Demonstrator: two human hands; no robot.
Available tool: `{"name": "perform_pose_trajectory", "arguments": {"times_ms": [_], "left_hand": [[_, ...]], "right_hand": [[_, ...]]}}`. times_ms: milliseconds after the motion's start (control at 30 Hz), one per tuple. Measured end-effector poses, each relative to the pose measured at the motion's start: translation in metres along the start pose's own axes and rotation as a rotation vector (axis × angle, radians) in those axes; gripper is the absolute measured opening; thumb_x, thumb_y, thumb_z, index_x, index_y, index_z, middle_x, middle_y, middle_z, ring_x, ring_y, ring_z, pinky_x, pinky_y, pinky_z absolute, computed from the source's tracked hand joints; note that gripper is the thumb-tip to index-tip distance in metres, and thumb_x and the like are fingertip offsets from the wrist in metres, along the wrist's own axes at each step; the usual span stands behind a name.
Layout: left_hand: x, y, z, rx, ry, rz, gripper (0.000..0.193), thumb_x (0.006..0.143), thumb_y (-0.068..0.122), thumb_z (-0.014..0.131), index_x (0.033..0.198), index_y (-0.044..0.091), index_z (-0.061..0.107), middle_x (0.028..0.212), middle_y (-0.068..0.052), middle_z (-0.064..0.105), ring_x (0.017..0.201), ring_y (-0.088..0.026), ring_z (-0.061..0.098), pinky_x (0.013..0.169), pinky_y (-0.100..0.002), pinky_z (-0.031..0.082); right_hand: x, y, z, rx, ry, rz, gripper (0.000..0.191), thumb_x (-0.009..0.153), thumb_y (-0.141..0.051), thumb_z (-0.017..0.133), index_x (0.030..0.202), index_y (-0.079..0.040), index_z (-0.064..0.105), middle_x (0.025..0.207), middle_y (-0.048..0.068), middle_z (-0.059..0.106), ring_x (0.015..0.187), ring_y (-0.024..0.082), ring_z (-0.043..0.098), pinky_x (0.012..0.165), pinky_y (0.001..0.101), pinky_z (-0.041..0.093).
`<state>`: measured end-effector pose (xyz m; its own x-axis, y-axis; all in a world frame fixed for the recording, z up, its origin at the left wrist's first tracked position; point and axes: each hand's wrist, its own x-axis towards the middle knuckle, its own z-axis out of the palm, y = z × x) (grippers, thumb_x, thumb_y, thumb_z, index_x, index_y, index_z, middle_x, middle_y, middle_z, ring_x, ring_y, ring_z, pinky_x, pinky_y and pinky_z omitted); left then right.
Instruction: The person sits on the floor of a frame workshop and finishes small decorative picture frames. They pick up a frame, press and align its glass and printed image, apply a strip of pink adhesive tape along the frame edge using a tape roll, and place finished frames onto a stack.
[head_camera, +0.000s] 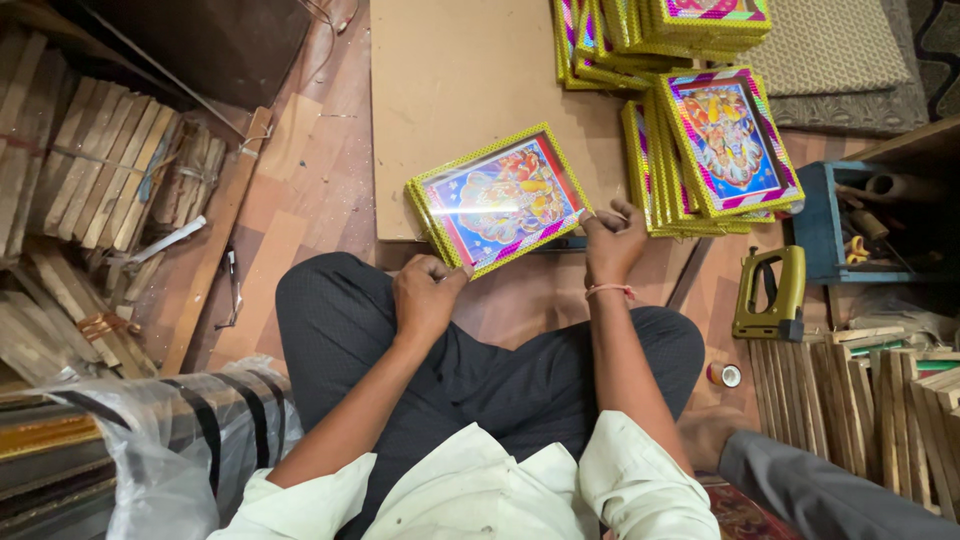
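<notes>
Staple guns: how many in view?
1. The yellow-green staple gun lies on the floor to the person's right, beside the blue tray and wooden strips. More may be hidden in the tray's clutter.

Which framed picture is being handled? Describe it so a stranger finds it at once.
Start at the large brown board lying on the floor ahead of the seated person. At its near edge, the left hand and right hand hold a yellow-bordered framed picture. Unlike the stacked frames to its right, it sits apart, tilted, with glare across its glass.
</notes>
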<state>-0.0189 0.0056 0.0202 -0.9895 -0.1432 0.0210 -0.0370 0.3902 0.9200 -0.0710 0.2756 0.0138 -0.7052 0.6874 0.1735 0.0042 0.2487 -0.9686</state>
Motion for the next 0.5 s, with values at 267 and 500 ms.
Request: {"name": "perform_pose_trajectory", "arguments": {"times_ms": [267,500], "left_hand": [[0.0002,-0.0012,0.0025,-0.158,-0.003,-0.058,0.026,0.076,0.016,0.083,0.091,0.003,0.067,0.078,-0.007,0.071,0.07,-0.017,0.069,0.066,-0.033,0.054],[0.0037,0.001,0.0008,-0.174,-0.025,-0.12,0.02,0.078,0.014,0.08,0.088,0.003,0.067,0.074,-0.005,0.069,0.067,-0.014,0.065,0.063,-0.031,0.053]], "right_hand": [[-0.0019,0.0048,0.0035,0.153,-0.139,0.171,0.021,0.081,0.001,0.08,0.1,0.007,0.073,0.087,0.008,0.072,0.069,0.012,0.066,0.06,0.0242,0.052],[-0.003,0.0046,0.0065,0.155,-0.134,0.185,0.018,0.082,0.0,0.08,0.097,0.006,0.073,0.084,0.007,0.072,0.065,0.011,0.064,0.058,0.0232,0.051]]}}
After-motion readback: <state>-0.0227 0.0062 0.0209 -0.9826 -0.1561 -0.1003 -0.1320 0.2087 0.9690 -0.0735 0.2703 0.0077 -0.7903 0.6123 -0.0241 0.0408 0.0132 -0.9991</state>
